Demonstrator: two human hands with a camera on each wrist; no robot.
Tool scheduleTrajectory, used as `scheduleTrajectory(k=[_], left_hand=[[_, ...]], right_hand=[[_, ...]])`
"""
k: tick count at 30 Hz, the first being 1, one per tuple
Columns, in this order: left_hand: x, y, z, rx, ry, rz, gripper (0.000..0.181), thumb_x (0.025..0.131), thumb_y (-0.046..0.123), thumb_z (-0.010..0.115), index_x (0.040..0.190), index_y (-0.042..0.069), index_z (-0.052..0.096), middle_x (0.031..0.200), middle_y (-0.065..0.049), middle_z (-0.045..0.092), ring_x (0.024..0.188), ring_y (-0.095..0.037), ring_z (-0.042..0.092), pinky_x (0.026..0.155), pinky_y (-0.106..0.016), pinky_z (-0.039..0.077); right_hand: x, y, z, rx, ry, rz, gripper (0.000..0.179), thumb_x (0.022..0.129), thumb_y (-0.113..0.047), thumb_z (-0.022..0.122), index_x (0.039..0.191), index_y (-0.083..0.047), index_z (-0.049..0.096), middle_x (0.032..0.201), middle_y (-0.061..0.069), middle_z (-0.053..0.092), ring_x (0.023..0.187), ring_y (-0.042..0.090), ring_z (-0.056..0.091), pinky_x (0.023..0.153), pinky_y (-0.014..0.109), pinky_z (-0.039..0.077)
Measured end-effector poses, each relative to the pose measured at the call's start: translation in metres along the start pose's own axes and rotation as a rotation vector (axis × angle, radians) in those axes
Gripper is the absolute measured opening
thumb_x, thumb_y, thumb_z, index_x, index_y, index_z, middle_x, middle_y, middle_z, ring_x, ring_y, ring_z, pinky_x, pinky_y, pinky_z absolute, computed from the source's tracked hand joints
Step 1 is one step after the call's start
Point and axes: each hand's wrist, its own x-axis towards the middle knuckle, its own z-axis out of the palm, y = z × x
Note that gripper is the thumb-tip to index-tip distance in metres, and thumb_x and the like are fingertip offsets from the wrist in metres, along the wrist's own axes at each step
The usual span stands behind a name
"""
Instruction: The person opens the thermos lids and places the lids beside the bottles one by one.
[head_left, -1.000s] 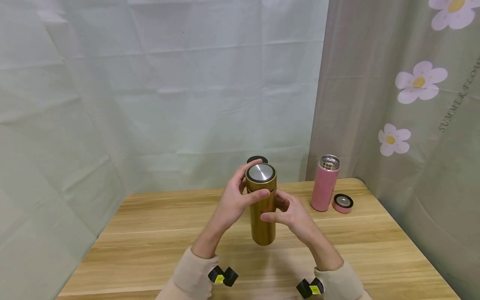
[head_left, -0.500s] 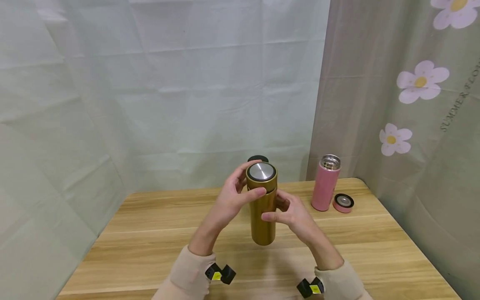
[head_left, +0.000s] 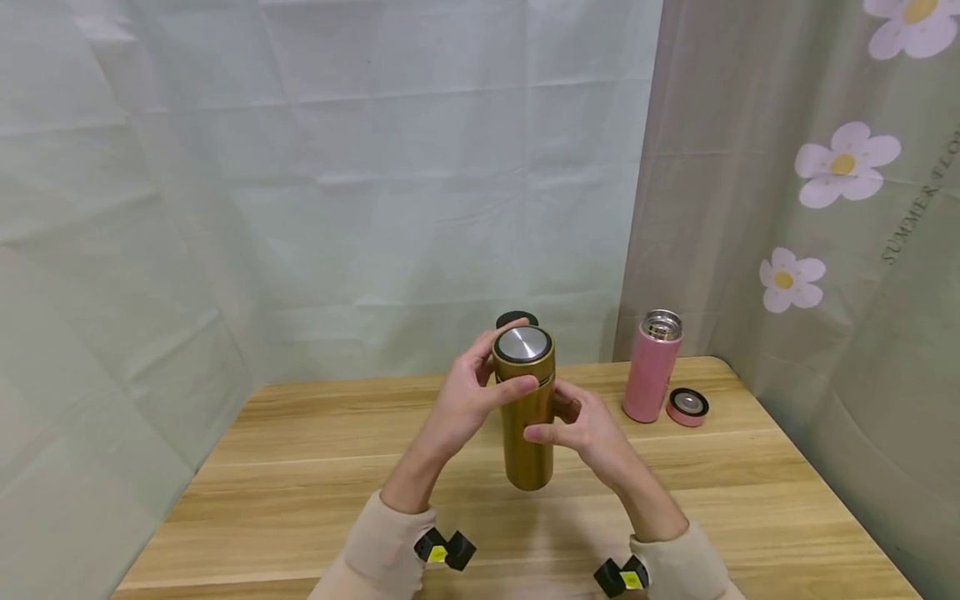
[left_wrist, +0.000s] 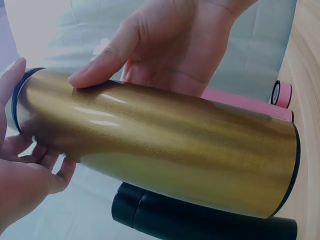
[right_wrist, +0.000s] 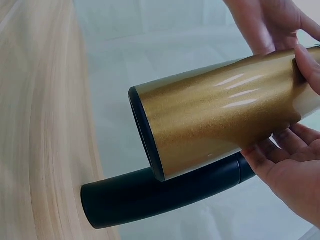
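Held upright in both hands is a gold thermos flask (head_left: 528, 462) with a brushed-steel disc on its cap (head_left: 523, 344). My left hand (head_left: 467, 400) grips the cap from the left, its thumb lying across the front near the seam. From the right, my right hand (head_left: 588, 433) grips the body lower down, thumb in front and fingers behind. The right wrist view shows the flask's dark base ring (right_wrist: 145, 134) clear of the wooden table (right_wrist: 47, 125).
Behind the gold flask stands a black flask (right_wrist: 160, 195), mostly hidden in the head view. At the right, an uncapped pink thermos (head_left: 651, 377) stands beside its upturned pink lid (head_left: 687, 407). Curtains (head_left: 442, 192) surround the table's back and sides.
The left hand swings slightly left at the cap and then back right. The right hand and the gold flask stay almost in place.
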Motion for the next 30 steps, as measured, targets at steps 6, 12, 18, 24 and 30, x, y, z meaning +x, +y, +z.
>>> scheduleTrajectory(k=[6, 12, 18, 24, 30], left_hand=[[-0.0019, 0.0016, -0.0012, -0.007, -0.035, -0.014, 0.077, 0.088, 0.045, 0.084, 0.153, 0.024, 0.05, 0.145, -0.003, 0.058, 0.137, -0.022, 0.052, 0.118, -0.055, 0.034], [-0.0039, 0.0038, -0.0048, -0.023, -0.092, 0.002, 0.073, 0.096, 0.032, 0.076, 0.159, 0.018, 0.042, 0.148, -0.006, 0.055, 0.14, -0.026, 0.049, 0.118, -0.06, 0.03], [-0.0026, 0.0043, -0.0029, -0.033, -0.03, -0.021, 0.07, 0.094, 0.032, 0.08, 0.155, 0.024, 0.047, 0.144, -0.004, 0.058, 0.139, -0.025, 0.05, 0.115, -0.057, 0.037], [-0.001, 0.0032, 0.0019, -0.051, 0.043, -0.011, 0.077, 0.086, 0.04, 0.087, 0.151, 0.023, 0.05, 0.143, -0.005, 0.058, 0.134, -0.028, 0.053, 0.111, -0.055, 0.041], [0.0009, 0.0037, 0.0036, -0.013, 0.04, -0.012, 0.081, 0.083, 0.049, 0.086, 0.152, 0.023, 0.053, 0.144, -0.002, 0.056, 0.133, -0.026, 0.054, 0.113, -0.053, 0.04]], right_hand=[[-0.0008, 0.0011, -0.0004, 0.0, 0.004, -0.003, 0.058, 0.087, -0.03, 0.081, 0.141, -0.017, 0.062, 0.135, 0.004, 0.068, 0.128, 0.028, 0.061, 0.113, 0.059, 0.04], [-0.0003, 0.002, -0.0017, 0.011, 0.003, -0.008, 0.059, 0.088, -0.028, 0.081, 0.142, -0.015, 0.062, 0.134, 0.005, 0.069, 0.126, 0.028, 0.062, 0.112, 0.058, 0.041], [0.0002, 0.0016, -0.0025, 0.01, 0.002, -0.018, 0.057, 0.089, -0.029, 0.081, 0.14, -0.014, 0.063, 0.131, 0.006, 0.07, 0.124, 0.028, 0.063, 0.109, 0.054, 0.045], [0.0003, 0.0009, -0.0021, 0.0, 0.003, -0.013, 0.058, 0.089, -0.032, 0.08, 0.141, -0.014, 0.062, 0.131, 0.007, 0.07, 0.123, 0.028, 0.064, 0.108, 0.054, 0.046], [0.0002, 0.0017, -0.0021, -0.006, 0.003, -0.013, 0.06, 0.09, -0.033, 0.079, 0.143, -0.012, 0.061, 0.133, 0.008, 0.068, 0.125, 0.03, 0.063, 0.11, 0.058, 0.044]])
